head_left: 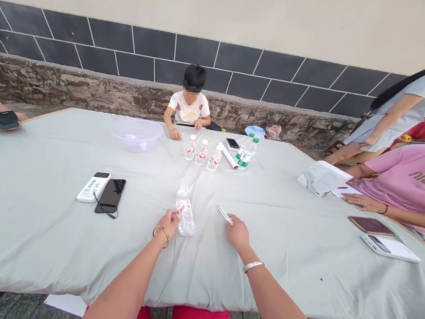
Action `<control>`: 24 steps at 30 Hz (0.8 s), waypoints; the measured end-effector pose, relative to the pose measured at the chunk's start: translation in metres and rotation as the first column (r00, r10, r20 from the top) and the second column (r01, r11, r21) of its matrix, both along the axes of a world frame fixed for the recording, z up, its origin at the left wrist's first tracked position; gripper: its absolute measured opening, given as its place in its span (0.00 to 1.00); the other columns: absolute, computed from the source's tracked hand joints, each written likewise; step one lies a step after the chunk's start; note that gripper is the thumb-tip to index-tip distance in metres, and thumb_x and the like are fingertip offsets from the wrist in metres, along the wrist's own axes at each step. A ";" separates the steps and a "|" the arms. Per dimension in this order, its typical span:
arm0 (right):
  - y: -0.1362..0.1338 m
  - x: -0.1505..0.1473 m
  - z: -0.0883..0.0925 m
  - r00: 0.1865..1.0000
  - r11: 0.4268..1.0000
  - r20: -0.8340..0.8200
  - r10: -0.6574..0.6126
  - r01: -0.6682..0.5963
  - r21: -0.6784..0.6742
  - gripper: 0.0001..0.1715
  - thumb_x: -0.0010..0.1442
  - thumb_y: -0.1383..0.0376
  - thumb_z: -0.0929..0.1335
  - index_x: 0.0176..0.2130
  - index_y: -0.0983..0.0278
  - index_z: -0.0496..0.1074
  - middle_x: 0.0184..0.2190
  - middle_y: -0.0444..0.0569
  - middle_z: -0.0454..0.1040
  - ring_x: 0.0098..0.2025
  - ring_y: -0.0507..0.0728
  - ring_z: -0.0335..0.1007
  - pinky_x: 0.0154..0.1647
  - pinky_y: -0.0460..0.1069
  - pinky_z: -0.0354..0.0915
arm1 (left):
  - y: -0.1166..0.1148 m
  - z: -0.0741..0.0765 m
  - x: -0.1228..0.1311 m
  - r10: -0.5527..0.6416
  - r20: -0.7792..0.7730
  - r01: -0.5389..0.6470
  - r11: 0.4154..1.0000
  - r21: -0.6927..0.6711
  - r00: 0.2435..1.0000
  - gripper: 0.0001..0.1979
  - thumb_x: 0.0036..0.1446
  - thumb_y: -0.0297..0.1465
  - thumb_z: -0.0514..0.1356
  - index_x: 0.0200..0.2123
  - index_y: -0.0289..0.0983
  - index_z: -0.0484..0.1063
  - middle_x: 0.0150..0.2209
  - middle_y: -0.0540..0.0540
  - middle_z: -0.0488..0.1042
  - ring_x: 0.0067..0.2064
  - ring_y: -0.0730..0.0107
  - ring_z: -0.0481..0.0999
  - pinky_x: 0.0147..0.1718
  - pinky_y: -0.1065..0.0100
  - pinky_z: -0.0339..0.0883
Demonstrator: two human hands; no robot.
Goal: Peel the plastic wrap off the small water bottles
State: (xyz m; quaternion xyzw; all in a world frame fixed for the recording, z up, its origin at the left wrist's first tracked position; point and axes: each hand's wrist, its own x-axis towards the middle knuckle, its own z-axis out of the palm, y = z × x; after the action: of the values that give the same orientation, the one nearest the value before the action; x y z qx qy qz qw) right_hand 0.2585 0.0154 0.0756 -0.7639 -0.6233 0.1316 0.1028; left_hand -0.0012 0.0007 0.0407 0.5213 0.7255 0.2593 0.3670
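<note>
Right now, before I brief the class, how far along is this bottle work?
Done: one water bottle lies crumpled flat by the left hand. In hand: the right hand holds a slim silver tool. Remaining: three small bottles stand upright farther off, uncrumpled.

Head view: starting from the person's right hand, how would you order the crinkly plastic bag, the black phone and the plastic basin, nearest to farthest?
From the right hand:
1. Clear plastic bag: just to its left, on the near side of the table.
2. Black smartphone: farther left, also near side.
3. Translucent plastic basin: far side, left of centre.
</note>
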 end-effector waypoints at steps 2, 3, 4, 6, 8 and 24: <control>-0.004 -0.016 0.001 0.994 0.996 0.101 0.048 -0.055 0.067 0.21 0.59 0.68 0.61 0.52 0.65 0.68 0.51 0.57 0.69 0.53 0.62 0.62 0.50 0.54 0.58 | 0.000 0.002 0.000 -0.004 0.003 0.004 1.000 -0.008 1.000 0.18 0.57 0.44 0.51 0.44 0.40 0.67 0.38 0.48 0.76 0.41 0.65 0.75 0.47 0.62 0.60; -0.008 -0.028 0.005 0.991 0.988 0.107 0.085 -0.098 0.118 0.21 0.60 0.67 0.61 0.52 0.64 0.68 0.53 0.57 0.67 0.55 0.62 0.61 0.52 0.54 0.57 | 0.000 0.003 0.000 -0.006 0.003 0.007 1.000 -0.013 1.000 0.18 0.57 0.45 0.51 0.44 0.40 0.67 0.38 0.48 0.76 0.40 0.65 0.75 0.47 0.62 0.60; -0.013 -0.041 0.009 0.986 0.973 0.079 0.147 -0.158 0.167 0.20 0.61 0.64 0.61 0.52 0.64 0.67 0.53 0.56 0.67 0.56 0.62 0.60 0.52 0.54 0.57 | 0.000 0.004 0.001 -0.008 0.000 0.008 1.000 -0.019 1.000 0.19 0.56 0.46 0.51 0.44 0.40 0.67 0.38 0.48 0.76 0.40 0.65 0.75 0.47 0.61 0.60; -0.020 -0.071 0.018 0.949 0.925 -0.020 0.315 -0.302 0.230 0.22 0.62 0.57 0.60 0.53 0.62 0.66 0.51 0.55 0.69 0.53 0.59 0.63 0.51 0.52 0.58 | 0.000 0.006 0.001 -0.008 -0.011 0.007 0.999 -0.032 1.000 0.21 0.55 0.48 0.51 0.44 0.40 0.67 0.38 0.47 0.76 0.41 0.63 0.75 0.47 0.61 0.60; -0.023 -0.098 0.023 0.905 0.894 -0.072 0.420 -0.399 0.205 0.23 0.60 0.52 0.63 0.48 0.62 0.68 0.43 0.53 0.73 0.47 0.59 0.67 0.45 0.50 0.59 | 0.001 0.007 0.002 -0.006 -0.027 0.005 0.999 -0.044 1.000 0.22 0.55 0.49 0.51 0.44 0.40 0.67 0.38 0.46 0.76 0.42 0.62 0.75 0.46 0.60 0.61; -0.033 -0.063 -0.022 0.994 0.997 -0.101 0.050 -0.056 -0.059 0.14 0.62 0.65 0.58 0.44 0.63 0.67 0.32 0.47 0.73 0.32 0.53 0.69 0.28 0.46 0.55 | 0.010 0.030 0.021 0.004 -0.078 -0.004 1.000 0.007 0.997 0.27 0.55 0.40 0.55 0.57 0.42 0.59 0.58 0.38 0.63 0.53 0.58 0.69 0.47 0.61 0.63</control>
State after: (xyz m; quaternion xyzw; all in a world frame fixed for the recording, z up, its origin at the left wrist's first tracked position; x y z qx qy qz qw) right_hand 0.1953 -0.0178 0.0538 -0.7424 -0.6331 0.1915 0.1066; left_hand 0.0201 0.0106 0.0705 0.5308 0.7394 0.2420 0.3362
